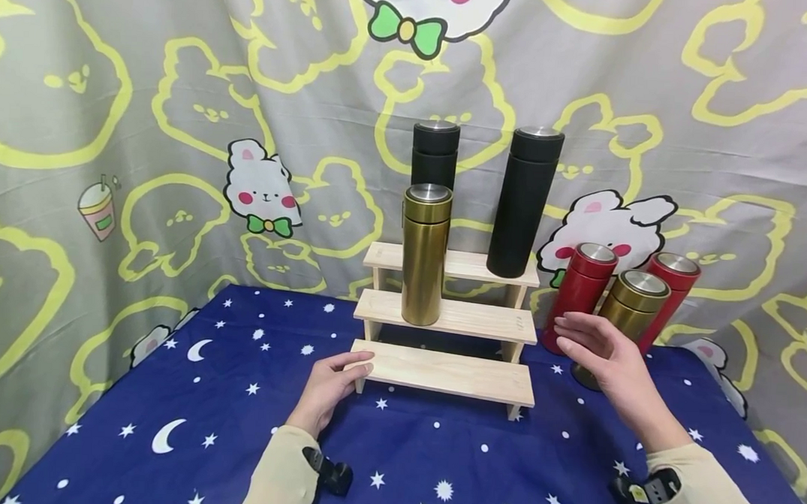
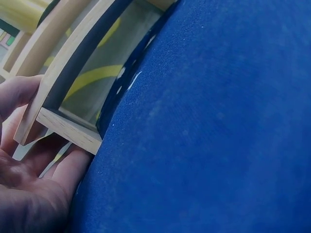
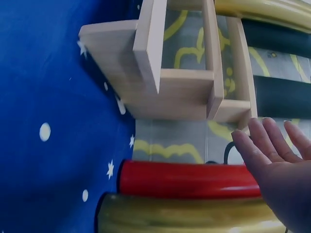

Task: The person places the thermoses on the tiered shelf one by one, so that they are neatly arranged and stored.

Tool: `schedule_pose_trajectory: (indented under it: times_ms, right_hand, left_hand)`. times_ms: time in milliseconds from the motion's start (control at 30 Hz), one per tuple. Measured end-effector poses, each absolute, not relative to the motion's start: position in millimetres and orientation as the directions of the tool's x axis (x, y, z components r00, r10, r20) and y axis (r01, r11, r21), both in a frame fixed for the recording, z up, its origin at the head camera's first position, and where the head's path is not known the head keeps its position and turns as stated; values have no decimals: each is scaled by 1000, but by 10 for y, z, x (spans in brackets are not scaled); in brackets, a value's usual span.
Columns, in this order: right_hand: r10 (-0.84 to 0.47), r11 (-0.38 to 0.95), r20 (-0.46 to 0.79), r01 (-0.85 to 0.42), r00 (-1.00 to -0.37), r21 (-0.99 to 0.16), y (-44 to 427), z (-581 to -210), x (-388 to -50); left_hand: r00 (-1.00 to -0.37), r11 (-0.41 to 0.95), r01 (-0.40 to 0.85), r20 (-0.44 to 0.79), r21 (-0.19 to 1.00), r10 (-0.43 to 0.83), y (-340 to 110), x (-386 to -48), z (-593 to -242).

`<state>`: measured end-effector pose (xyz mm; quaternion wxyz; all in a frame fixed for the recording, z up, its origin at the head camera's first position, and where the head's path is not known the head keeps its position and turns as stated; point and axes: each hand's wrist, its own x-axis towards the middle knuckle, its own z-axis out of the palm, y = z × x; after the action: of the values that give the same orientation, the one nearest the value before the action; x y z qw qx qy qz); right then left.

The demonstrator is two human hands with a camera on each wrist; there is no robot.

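A three-step wooden display stand stands on the table. My left hand grips the left end of its lowest step; in the left wrist view the thumb lies over the board and the fingers touch the side leg. A gold thermos is upright on the middle step. On the top step are two black thermoses, the left one partly hidden behind the gold one. My right hand holds nothing, its fingers extended in front of a red thermos and another gold thermos.
A second red thermos stands at the back right, partly covered by the gold one. Dark blue cloth with stars and moons covers the table. Behind it hangs a grey curtain with cartoon prints.
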<state>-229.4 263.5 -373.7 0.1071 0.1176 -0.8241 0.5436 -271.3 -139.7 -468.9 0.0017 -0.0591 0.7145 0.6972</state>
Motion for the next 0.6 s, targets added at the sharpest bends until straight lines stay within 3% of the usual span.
schedule_pose_trajectory:
  times_ms: [600]
  right_hand:
    - [-48, 427, 297, -288, -954, -857, 2862, -3827, -2232]
  left_hand:
    - [-992, 35, -91, -88, 995, -87, -1399, -2714, -4683]
